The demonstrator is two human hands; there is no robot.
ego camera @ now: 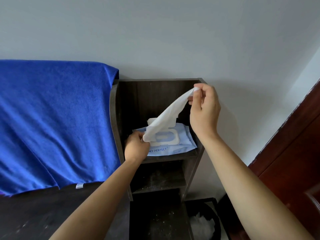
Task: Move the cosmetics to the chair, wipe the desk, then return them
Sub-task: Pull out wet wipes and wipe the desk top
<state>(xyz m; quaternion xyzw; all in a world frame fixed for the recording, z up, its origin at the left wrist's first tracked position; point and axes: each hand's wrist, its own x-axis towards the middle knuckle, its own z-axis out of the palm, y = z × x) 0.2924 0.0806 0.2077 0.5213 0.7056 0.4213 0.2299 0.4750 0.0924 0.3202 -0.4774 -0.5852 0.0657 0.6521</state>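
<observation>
Count: two hands, one wipe, one pack, one towel, one bin.

Your right hand (205,111) is raised in front of the shelf unit (114,110). Thumb and forefinger pinch the top corner of the wipe (166,116); the other fingers are loosely curled. Your left hand (136,148) is low at the pack's left edge, fingers curled round the wipe's bottom end. The wipe is stretched diagonally between your two hands: white, thin, soft, gathered into a twisted strip.

The wipes pack (180,144) lies flat on the top tier of the shelf unit. It is a soft pale-blue pouch with a rounded white plastic frame, and its flip lid (152,121) stands open behind the wipe.

The shelf unit is dark wood-grain board with three tiers showing; the lower two are speckled with dust.

The desk (43,213) is at lower left, a dark top touching the shelf unit's side. The towel (52,118) is bright blue, fuzzy and creased, draped above the desk.

The bin (207,203) sits lower right, black, with a white crumpled wad (201,226) inside.
</observation>
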